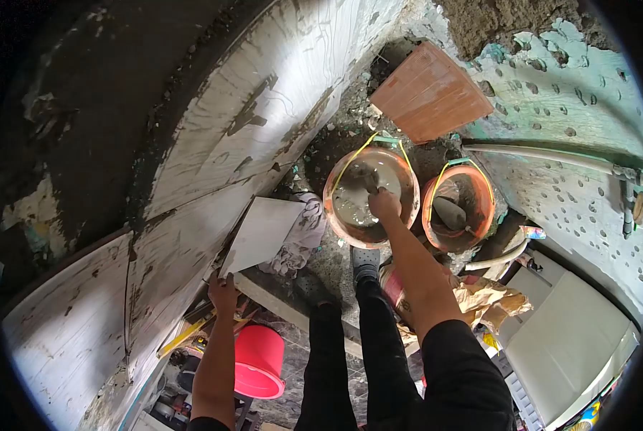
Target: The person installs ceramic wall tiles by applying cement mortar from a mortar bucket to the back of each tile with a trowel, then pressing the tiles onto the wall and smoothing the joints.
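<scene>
My right hand (384, 204) reaches into an orange bucket (333, 223) of grey, wet mix, its fingers closed on a tool whose dark blade (364, 178) dips into the mix. With my left hand (222, 291) I grip the lower corner of a pale, flat tile (261, 233), which is tilted beside the wall panels. A crumpled cloth (303, 233) lies just right of the tile. Beside the first bucket stands a second orange bucket (488, 208) with a trowel (449, 213) inside.
A reddish-brown tile (432, 93) lies behind the buckets. Torn paper sacks (490, 302) are near my right arm, and a pink-red bucket (258, 359) stands by my left forearm. White panels (185, 244) line the left; a pipe (544, 152) runs along the right wall.
</scene>
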The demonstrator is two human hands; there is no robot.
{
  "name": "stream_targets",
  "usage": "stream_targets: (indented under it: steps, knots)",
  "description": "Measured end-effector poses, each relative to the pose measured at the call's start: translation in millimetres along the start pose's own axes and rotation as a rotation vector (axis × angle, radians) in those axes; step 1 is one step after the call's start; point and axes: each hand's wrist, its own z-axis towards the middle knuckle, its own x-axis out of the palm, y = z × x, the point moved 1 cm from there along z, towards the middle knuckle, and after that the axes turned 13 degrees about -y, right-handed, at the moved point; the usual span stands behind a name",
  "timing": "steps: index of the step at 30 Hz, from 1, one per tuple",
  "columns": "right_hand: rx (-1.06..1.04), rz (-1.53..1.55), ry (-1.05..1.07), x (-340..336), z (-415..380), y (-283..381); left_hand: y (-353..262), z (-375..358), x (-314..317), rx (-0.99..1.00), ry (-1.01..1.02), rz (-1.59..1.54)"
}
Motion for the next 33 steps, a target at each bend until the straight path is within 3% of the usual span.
stream_targets:
  steps: [4,7,12,16,19,22,25,26,29,33]
  knots:
    - [0.071,0.023,0.002,-1.0,0.9,10.5,14.5,2.6,3.1,0.078,-0.051,-0.120]
    - [0.029,-0.020,0.026,-7.4,-2.9,10.2,21.2,5.6,3.7,-0.010,0.030,-0.090]
    - [-0.025,0.139,-0.128,9.3,-17.9,-6.2,17.4,3.8,6.7,0.032,-0.048,-0.062]
    - [-0.087,0.274,-0.233,17.4,-29.6,-22.0,-10.4,-4.5,-2.0,-0.109,0.027,-0.134]
    - [-0.090,0.306,-0.245,16.6,-29.0,-27.9,-12.8,-8.0,-0.5,-0.109,-0.002,-0.124]
    - [-0.043,0.311,-0.147,3.7,-33.2,-28.8,13.9,-14.9,13.8,0.126,-0.162,-0.147]
    - [-0.094,0.322,-0.267,3.7,-46.3,-40.6,-19.1,-30.6,-2.4,-0.138,-0.084,-0.304]
    - [-0.152,0.355,-0.339,3.2,-51.0,-44.9,-14.3,-34.3,-6.1,-0.310,0.038,-0.227]
    - [-0.243,0.491,-0.415,-15.6,-67.7,-51.8,-10.6,-53.7,-11.3,-0.056,-0.129,-0.043]
    - [-0.292,0.594,-0.357,-73.8,-99.9,-45.7,-10.5,-89.0,-33.2,0.028,-0.091,-0.026]
